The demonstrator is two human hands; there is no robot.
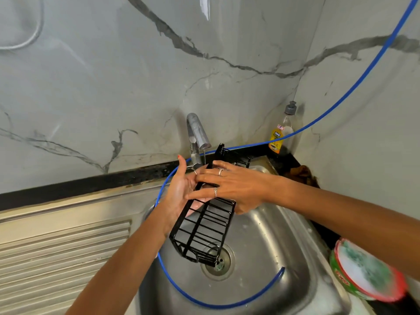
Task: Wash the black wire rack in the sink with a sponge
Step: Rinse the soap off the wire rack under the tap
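**Rinsing the rack under the tap**

The rack [204, 226] hangs tilted over the sink [272, 258], its low end just above the drain [218, 262] and its far end up by the tap [197, 133], where a thin stream runs. The left hand [179, 192] lies flat against the rack's left side, fingers straight — a released grip that props rather than clasps. The right hand [227, 185] is spread across the top wires, fingers extended; whether its thumb hooks underneath I cannot tell.

No sponge is in either hand. This looks like a rinse or a rub-down by palm.

To do it well:
- Turn the rack so each face passes under the stream — the water is weak.
- Run fingers along the wire joints, where grime likely sits.
- Keep clear of the blue hose [181, 289] looping through the basin.
- The soap tub [368, 271] sits near right.
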